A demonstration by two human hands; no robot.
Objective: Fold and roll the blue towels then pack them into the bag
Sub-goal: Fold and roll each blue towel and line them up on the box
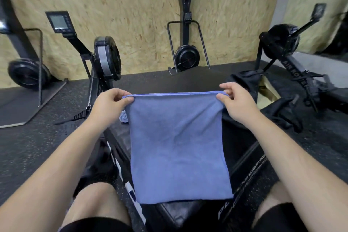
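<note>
Left hand (111,100) and right hand (236,100) pinch the blue towel (178,147), half-hiding perhaps a roll (124,117).

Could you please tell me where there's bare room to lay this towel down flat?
Bare black pad lies beyond the held towel. Crowded: a rolled towel near the left hand, the bag behind the right hand.

Matt, soft-napped cloth towel (178,147)

Head camera, looking forward-down, close over hands (111,101)
</note>
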